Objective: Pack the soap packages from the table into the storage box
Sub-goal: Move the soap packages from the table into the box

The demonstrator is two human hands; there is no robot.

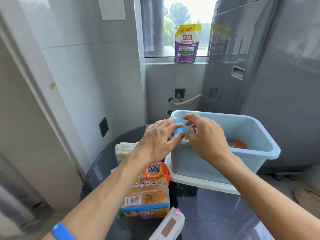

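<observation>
Bright window [187,23] daylight, warped soft edges

Both arms reach fwd, left hand [155,141] fingers straight, right hand [206,137] fingers curled, fingertips nearly meeting

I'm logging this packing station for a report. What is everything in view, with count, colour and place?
storage box: one, light blue, on a white tray at the table's right
blue package: one, at the box's near-left corner, between both hands
orange package: one, inside the box
Tide soap pack: one, orange, on the table
tan soap multipack: one, in front of the Tide
white package: one, near table edge
detergent pouch: one, purple and white, windowsill
left hand: touches the blue package
right hand: fingers curled at it
</observation>
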